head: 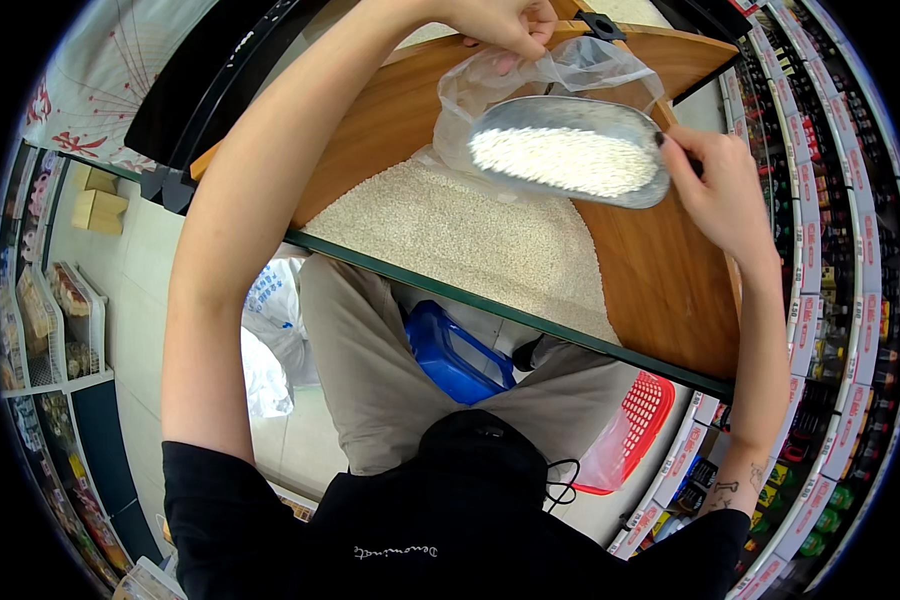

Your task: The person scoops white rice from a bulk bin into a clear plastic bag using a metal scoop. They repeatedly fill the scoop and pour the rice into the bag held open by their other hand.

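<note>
My right hand point(716, 180) grips the dark handle of a metal scoop point(630, 196), which holds a heap of white rice point(562, 159). The scoop is level and slightly blurred, in front of the mouth of a clear plastic bag point(461, 97). Pinched in my left hand point(506, 30) is the upper rim of that bag, at the top of the view. The bag's lower part is hidden behind the scoop. Below both lies loose rice point(465, 229), sloping across a wooden bin point(667, 277) with a green front edge point(450, 296).
A blue plastic basket point(457, 360) sits on the floor between my legs. White plastic bags point(274, 337) lie to the left, a red basket point(649, 420) to the right. Stocked shelves point(817, 300) curve along the right; a shelf unit with clear bins point(71, 322) stands left.
</note>
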`<state>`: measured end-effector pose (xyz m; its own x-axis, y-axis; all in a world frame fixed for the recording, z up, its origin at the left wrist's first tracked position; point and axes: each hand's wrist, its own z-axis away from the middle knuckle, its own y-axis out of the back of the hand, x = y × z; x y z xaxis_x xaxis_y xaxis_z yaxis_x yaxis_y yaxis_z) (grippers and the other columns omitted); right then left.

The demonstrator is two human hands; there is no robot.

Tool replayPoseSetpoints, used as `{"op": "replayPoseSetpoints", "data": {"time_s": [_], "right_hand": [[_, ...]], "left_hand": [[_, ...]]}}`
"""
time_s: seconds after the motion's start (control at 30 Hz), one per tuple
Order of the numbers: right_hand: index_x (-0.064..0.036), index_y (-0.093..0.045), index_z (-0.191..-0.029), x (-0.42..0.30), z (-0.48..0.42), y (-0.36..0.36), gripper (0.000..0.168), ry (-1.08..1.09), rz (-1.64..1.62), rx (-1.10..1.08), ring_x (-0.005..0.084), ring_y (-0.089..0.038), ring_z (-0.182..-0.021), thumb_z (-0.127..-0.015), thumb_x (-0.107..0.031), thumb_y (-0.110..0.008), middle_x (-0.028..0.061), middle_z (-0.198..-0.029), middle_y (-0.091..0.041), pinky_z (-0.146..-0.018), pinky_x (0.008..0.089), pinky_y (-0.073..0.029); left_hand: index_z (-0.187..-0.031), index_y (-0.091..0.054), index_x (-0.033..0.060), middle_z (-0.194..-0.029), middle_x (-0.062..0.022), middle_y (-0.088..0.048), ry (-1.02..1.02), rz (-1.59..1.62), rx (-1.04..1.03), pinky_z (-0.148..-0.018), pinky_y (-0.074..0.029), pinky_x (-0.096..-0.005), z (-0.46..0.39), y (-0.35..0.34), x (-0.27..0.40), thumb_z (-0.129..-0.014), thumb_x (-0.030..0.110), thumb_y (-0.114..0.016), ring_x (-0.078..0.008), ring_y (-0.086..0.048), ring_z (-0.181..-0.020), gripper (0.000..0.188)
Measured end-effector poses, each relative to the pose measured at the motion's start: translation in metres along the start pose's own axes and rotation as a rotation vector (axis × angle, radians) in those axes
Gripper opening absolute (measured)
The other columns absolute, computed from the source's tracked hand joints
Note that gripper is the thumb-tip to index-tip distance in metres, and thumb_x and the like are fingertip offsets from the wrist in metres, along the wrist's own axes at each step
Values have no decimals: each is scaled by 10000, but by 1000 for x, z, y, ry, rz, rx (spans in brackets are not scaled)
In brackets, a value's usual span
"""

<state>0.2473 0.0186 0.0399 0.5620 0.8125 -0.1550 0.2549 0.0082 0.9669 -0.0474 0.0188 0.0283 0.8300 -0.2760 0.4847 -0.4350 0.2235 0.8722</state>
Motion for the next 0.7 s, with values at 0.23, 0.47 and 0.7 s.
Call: {"op": "replayPoseSetpoints", "data": {"time_s": [0.23,0.47,0.7], "right_hand": [[16,-685,-724,14,5,-6,273,-122,273,72,391,-634,-633,-883,-177,-576,219,-674,-639,-616,465,-512],[-26,-630,-589,6,-4,-27,271,-31,520,174,345,-654,-574,-826,-155,-603,172,-594,-628,-536,438,-517],[-53,-621,-569,-2,-13,-28,202,79,619,277,297,-640,-512,-759,-118,-640,140,-572,-622,-471,379,-488]], "left_hand": [[-789,-659,46,-729,-75,-708,-15,-18,11,-630,-513,-340,-1,-1,-1,-783,240,-686,-196,-672,-680,195],[-788,-657,46,-745,-80,-710,-19,-27,21,-645,-518,-347,-2,-1,-2,-782,250,-683,-206,-674,-694,206],[-794,-659,44,-739,-79,-707,-39,-17,32,-650,-522,-342,-1,-1,-4,-790,248,-676,-203,-675,-698,205]]}}
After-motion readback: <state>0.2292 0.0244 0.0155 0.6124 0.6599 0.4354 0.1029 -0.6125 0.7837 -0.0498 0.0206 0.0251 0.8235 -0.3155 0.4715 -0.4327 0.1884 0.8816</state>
